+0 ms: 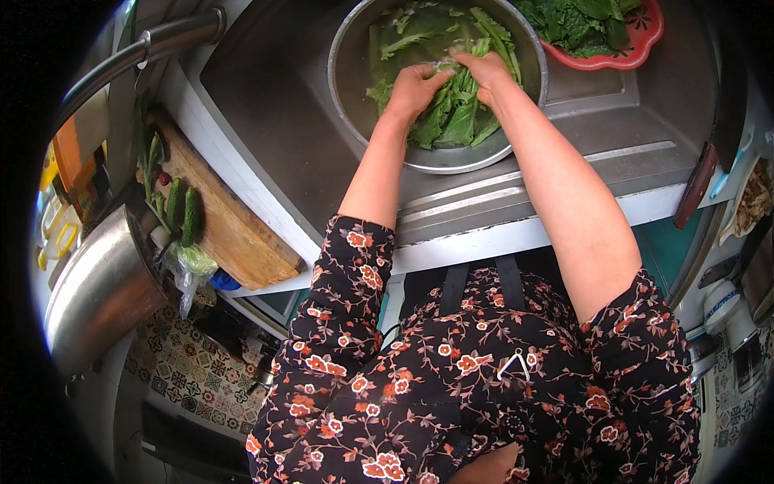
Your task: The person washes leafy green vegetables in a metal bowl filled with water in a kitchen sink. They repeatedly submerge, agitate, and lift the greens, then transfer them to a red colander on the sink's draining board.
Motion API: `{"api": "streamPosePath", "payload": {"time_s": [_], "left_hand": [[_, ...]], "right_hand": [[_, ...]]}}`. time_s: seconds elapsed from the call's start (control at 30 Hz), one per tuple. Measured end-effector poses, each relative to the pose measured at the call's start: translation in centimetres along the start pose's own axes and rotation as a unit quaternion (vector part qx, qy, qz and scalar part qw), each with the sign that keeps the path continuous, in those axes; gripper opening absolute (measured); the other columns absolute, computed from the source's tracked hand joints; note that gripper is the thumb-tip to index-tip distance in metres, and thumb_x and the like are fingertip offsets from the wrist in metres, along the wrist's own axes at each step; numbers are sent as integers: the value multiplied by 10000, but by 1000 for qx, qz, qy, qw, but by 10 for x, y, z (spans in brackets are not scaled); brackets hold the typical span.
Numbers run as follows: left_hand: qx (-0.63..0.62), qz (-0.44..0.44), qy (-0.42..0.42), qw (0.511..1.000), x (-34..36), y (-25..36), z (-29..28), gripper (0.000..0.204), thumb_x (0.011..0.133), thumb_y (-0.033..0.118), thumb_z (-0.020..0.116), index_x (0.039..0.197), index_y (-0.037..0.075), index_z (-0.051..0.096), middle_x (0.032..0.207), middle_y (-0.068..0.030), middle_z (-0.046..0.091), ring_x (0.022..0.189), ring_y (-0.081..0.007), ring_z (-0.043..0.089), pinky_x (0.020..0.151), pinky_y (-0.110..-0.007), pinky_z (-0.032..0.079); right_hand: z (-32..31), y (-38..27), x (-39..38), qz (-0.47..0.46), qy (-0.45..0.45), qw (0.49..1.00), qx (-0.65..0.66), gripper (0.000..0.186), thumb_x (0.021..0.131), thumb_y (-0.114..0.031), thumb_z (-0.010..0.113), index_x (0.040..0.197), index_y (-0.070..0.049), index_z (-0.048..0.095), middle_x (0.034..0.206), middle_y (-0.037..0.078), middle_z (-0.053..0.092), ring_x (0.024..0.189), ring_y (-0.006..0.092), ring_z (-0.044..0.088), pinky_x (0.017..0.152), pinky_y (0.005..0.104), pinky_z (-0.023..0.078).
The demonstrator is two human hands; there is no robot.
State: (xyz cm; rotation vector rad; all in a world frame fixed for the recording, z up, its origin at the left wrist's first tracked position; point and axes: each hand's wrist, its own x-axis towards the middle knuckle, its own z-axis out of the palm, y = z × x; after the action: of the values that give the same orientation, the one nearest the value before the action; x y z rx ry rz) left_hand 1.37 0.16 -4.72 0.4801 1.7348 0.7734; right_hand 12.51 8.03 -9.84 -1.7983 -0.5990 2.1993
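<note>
Partly hidden | left fingers (441,79), right fingers (465,59): pinched together on greens (458,121) | basin (463,166): cropped above

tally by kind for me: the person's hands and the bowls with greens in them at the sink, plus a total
Left hand and right hand: 2
Metal bowl: 1
Red bowl: 1
Total: 4

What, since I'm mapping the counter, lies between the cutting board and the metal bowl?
Between cutting board and metal bowl, the head view shows a white strip and grey sink surface.
</note>
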Motion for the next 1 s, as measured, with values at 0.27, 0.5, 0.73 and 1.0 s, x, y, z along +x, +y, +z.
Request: {"api": "streamPosePath", "payload": {"time_s": [0.27,0.5,0.73,1.0], "left_hand": [[-406,-139,104,897,11,19,-8,206,839,219,551,934,37,536,818,-70,576,753,-189,558,723,-342,479],[-432,45,139,890,-8,19,-10,145,862,160,505,955,49,503,825,-43,575,723,-142,548,706,-303,454],[-96,5,-23,995,-48,34,-32,160,806,225,599,828,68,628,700,62,550,592,-27,417,554,-185,330],[-53,-79,-105,990,-45,17,-21,169,805,245,607,764,81,592,652,66,520,535,-28,428,530,-182,331]], "right_hand": [[9,-13,-22,-106,40,992,-46,331,712,-230,677,904,20,575,761,77,599,632,170,546,603,308,435],[3,-44,-38,-127,-85,988,-33,156,727,-120,647,847,-36,597,666,3,549,548,78,488,520,189,393],[17,-47,-59,-50,-250,965,-60,229,678,-169,720,830,-29,621,696,26,585,616,126,532,569,243,437],[7,-22,-24,-33,-44,988,-143,262,735,-226,680,776,23,610,690,66,591,648,146,562,537,276,473]]}}
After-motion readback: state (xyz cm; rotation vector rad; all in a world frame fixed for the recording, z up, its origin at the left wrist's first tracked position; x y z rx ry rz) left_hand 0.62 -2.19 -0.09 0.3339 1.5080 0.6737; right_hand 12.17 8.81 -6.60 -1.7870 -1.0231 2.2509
